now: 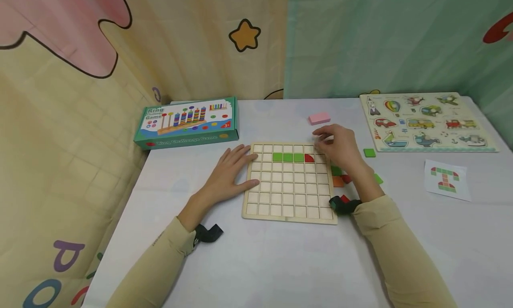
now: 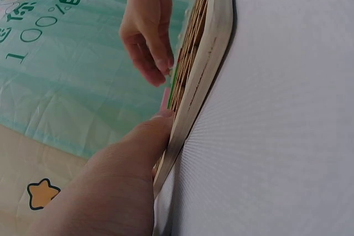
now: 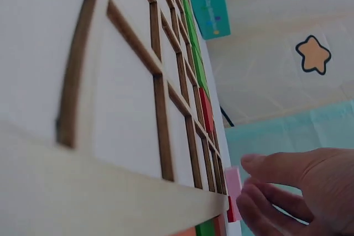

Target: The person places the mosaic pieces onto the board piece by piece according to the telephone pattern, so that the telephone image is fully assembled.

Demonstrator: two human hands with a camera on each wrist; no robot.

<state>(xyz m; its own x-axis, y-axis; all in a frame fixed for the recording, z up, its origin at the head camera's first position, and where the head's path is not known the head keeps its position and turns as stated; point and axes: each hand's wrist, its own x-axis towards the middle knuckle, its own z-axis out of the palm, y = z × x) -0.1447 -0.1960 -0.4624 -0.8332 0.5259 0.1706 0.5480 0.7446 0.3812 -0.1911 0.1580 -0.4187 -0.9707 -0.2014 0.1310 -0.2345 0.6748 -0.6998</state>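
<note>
Left hand (image 1: 228, 172) spread over the left rim of the wooden grid board (image 1: 276, 187), seemingly for steadiness; right hand (image 1: 340, 147) loosely bent above the top-right corner, no piece visible in its grasp.
Flat on the bench (image 1: 288, 263), with three green square tiles (image 1: 288, 157) and a red quarter-circle tile (image 1: 309, 158) kept aligned by second-row dividers; pattern card (image 1: 446, 179) face up, rightward.

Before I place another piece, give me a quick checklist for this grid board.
1. Left hand steadying the grid board's left edge: ok.
2. Three green squares side by side: ok.
3. Red quarter-circle at their right: ok.
4. Left-end quarter-circle, as on the pattern card: not ok, cell bare.
5. Piece in right hand: not ok, none visible.
6. Enough loose pieces: cannot tell, some partly hidden.
</note>
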